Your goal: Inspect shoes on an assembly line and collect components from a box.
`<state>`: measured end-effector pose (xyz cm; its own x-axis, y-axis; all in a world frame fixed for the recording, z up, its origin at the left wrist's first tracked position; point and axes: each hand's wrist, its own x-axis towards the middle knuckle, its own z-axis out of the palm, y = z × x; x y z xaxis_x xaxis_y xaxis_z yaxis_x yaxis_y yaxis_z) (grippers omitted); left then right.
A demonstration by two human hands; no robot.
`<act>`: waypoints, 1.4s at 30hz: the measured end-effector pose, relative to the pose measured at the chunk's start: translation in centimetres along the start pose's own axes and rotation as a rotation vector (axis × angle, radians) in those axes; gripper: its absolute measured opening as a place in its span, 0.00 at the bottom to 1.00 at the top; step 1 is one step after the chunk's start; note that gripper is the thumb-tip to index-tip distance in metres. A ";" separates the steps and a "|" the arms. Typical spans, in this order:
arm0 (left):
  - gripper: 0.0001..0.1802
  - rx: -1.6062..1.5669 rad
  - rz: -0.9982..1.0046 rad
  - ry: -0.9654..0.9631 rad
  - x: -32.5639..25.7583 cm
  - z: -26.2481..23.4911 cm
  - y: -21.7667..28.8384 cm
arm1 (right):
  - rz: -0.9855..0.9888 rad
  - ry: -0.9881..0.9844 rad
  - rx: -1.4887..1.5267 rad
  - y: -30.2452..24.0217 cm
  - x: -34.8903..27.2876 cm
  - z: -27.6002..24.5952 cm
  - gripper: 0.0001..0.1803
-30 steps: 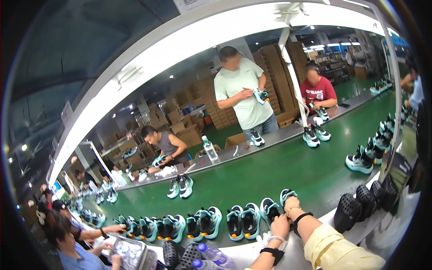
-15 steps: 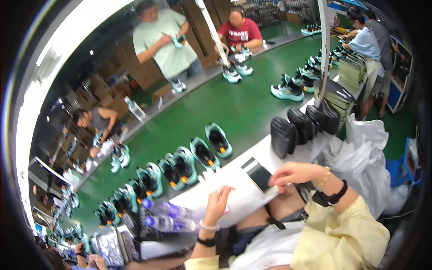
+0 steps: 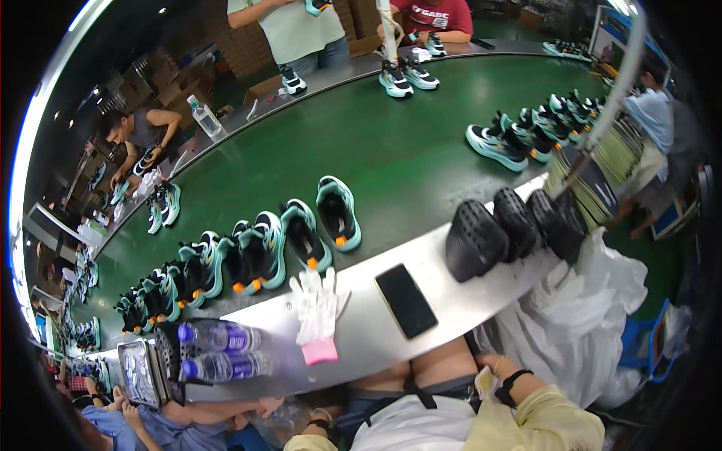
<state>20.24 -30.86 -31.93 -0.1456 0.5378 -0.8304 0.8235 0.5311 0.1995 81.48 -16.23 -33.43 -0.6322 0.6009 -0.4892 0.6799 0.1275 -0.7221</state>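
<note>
My left hand (image 3: pixel 323 415) is down beneath the front edge of the metal ledge, beside my lap. Only the part near its bracelet and black wristband shows, and its fingers are hidden. By my right thigh rests my right hand (image 3: pixel 489 363), near the white plastic bags (image 3: pixel 560 316); its fingers cannot be made out. On the ledge in front of me lie a dark-screened phone (image 3: pixel 406 301) and white gloves (image 3: pixel 317 308) with a pink cuff. Neither hand touches them. Beyond, teal and black sneakers (image 3: pixel 338 214) stand in a row on the green conveyor belt (image 3: pixel 391 165).
Purple-labelled water bottles (image 3: pixel 226 364) lie at the ledge's left, beside a metal case (image 3: pixel 139 372). Black rounded pieces with dotted holes (image 3: pixel 474 240) stand at the right, by a slanting pole (image 3: pixel 609 113). Co-workers sit or stand around the belt.
Both hands have dropped from above the ledge to below its front edge, uncovering the phone and gloves. The view has tilted downward. The near sneakers sit further left relative to the ledge.
</note>
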 end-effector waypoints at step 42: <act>0.18 0.087 0.415 0.495 -10.1 -8.7 22.2 | 0.259 0.461 0.547 -11.1 -7.2 -19.7 0.16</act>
<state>35.19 -18.80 -14.57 -0.0241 0.9361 -0.3509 0.9042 0.1701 0.3917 85.87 -6.41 -12.24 -0.1769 0.8423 -0.5091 0.4289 -0.3996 -0.8101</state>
